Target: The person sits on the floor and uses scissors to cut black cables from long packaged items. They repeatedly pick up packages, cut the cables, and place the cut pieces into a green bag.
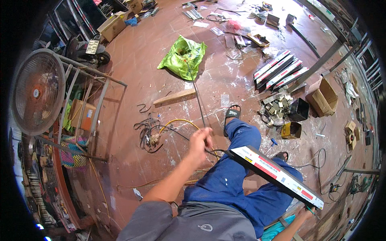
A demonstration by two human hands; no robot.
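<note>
Across my thighs lies a long black bar with a white, red-marked label strip (277, 174), slanting down to the right. My left hand (199, 145) is at its upper left end, fingers curled round a thin black cord (200, 106). The cord runs up to an open green bag (183, 58) on the floor, and a dark cord end also reaches from the hand to the bar. At the bar's lower right end is my right hand (302, 217), fingers bent and partly hidden. A small green piece (310, 209) shows at its fingertips; what it is I cannot tell.
Several similar labelled bars (279, 70) lie at the far right. Nearer are metal brackets (276, 110), a black bin (299, 110) and a cardboard box (323, 96). A large fan (38, 92) stands left. Wooden strip (175, 97) and tangled cables (149, 134) lie ahead.
</note>
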